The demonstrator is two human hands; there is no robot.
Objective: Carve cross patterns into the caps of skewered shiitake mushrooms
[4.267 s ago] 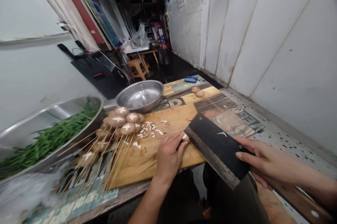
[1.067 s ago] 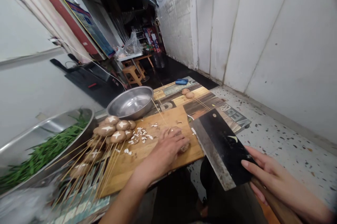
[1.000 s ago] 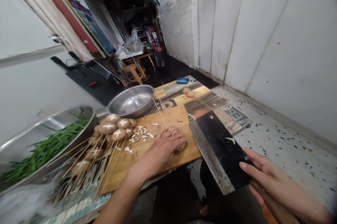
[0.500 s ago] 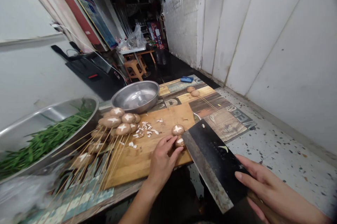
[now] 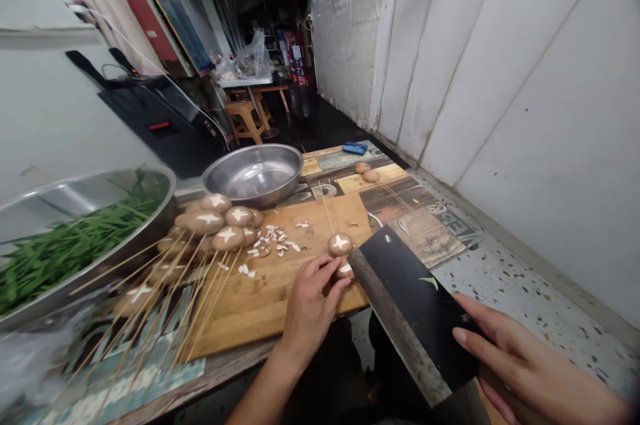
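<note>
My left hand (image 5: pixel 316 295) is closed on the near shiitake mushroom (image 5: pixel 346 269) at the right edge of the wooden cutting board (image 5: pixel 280 292). Just beyond it lies a second mushroom (image 5: pixel 340 244) with a white cross cut in its cap; thin skewers show behind it. In my right hand (image 5: pixel 520 352) is a black cleaver (image 5: pixel 415 305), tilted, its front corner close beside the near mushroom. A thin pale sliver sticks to the blade. White mushroom trimmings (image 5: pixel 273 242) lie scattered on the board. Several skewered, cross-cut mushrooms (image 5: pixel 227 237) are piled at the board's left edge.
A steel basin of green vegetables (image 5: pixel 167 195) stands at left, and another steel basin (image 5: pixel 253 175) behind the board. On the table's far part lie two skewered mushrooms (image 5: pixel 371 176) and a blue object (image 5: pixel 355 148). A plastic bag (image 5: pixel 30 365) is at lower left.
The camera view has shifted slightly, moving the left-side items leftward in the picture. Both hands keep their holds, and the cleaver's corner stays beside the near mushroom.
</note>
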